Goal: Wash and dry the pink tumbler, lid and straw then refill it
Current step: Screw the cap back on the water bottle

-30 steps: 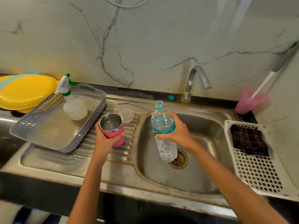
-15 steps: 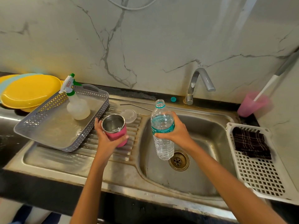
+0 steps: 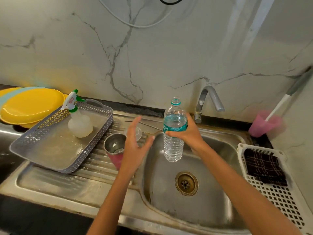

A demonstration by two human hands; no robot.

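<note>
L hand has let go of the pink tumbler w/ bare steel inside, which it gripped 0.5 s ago. Fingers now straight and spread, thumb out toward the steel sink basin, holding nothing. Palm overlaps the tumbler's R side; contact cannot be told.

Tumbler: on the ribbed drainboard just L of basin, mouth up, no lid on.

R hand: fingers and thumb wrapped round the teal label band of the clear plastic water bottle. Bottle upright, uncapped, held above basin's L half, approx. as before; water level near the shoulder.

Clear round lid: on drainboard behind tumbler, partly hidden by L fingers. Thin metal straw: lies behind basin's L rear corner.

Other items, rel. to basin:
- grey perforated plastic tray, far L, tilted, w/ white spray bottle, green trigger, in it
- yellow plates, beyond tray
- chrome tap, behind
- white lattice basket, R, w/ dark checked cloth in it
- pink cup, R rear
</note>
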